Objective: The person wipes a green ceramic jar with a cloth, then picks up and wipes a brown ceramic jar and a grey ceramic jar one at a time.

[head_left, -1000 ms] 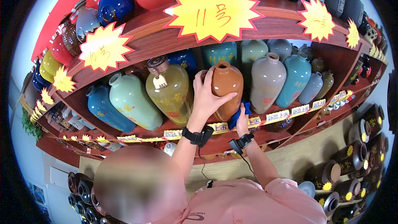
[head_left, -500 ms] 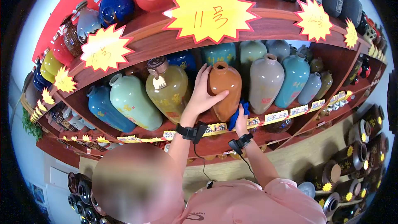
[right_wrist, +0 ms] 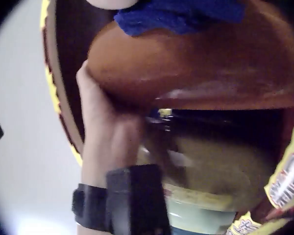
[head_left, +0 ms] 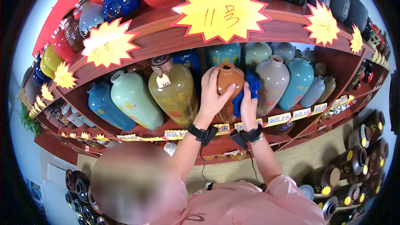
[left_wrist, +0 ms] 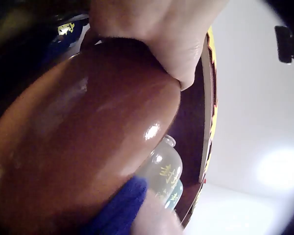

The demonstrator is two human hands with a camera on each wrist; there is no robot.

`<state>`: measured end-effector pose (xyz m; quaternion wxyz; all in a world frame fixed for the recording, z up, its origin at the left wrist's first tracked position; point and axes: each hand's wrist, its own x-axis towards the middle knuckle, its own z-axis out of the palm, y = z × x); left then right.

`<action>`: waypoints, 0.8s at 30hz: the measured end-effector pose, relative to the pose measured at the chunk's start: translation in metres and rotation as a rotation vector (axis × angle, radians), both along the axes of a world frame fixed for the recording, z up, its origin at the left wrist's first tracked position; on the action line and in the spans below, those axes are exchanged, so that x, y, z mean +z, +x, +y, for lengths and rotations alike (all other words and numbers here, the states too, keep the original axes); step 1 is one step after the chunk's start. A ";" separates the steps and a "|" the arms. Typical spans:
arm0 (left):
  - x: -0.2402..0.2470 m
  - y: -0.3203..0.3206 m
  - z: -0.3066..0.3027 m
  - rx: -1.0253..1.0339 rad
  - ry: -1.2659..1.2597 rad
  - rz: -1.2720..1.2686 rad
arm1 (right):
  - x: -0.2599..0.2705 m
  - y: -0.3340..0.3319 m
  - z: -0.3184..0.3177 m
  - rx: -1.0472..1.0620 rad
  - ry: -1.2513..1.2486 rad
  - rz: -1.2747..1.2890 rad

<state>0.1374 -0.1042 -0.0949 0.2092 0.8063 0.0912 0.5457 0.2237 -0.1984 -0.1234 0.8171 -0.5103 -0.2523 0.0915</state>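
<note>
A glossy orange-brown jar stands on the shelf, its round mouth facing up. My left hand grips its left side, thumb across the front; in the left wrist view the hand lies over the upper part of the jar. At the jar's right side my right hand holds a blue cloth against the surface. The right wrist view has the cloth lying on the jar, with most of the right hand out of sight.
An olive jar with a hanging tag stands to the left, a grey jar close on the right. More jars line the back. Yellow price labels run along the shelf's front edge; a starburst sign hangs above.
The right hand and blue cloth have moved up along the jar's right side. The left hand stays on the jar's left side. The head view has shifted slightly.
</note>
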 end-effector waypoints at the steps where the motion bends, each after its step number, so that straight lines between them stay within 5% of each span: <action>1: 0.000 0.000 -0.001 0.003 0.004 0.002 | 0.016 -0.001 -0.003 -0.035 -0.048 -0.155; 4: -0.001 0.000 0.001 0.014 0.028 0.005 | 0.028 0.008 -0.002 -0.161 -0.216 -0.669; 9: 0.001 -0.001 -0.001 -0.005 0.000 0.012 | 0.017 -0.001 0.000 -0.029 0.056 -0.331; 18: 0.002 -0.003 -0.002 -0.019 -0.001 0.027 | -0.123 0.001 0.009 0.104 0.160 0.510; 24: 0.007 -0.006 -0.010 0.077 0.041 0.101 | -0.138 0.007 0.001 0.031 -0.123 0.306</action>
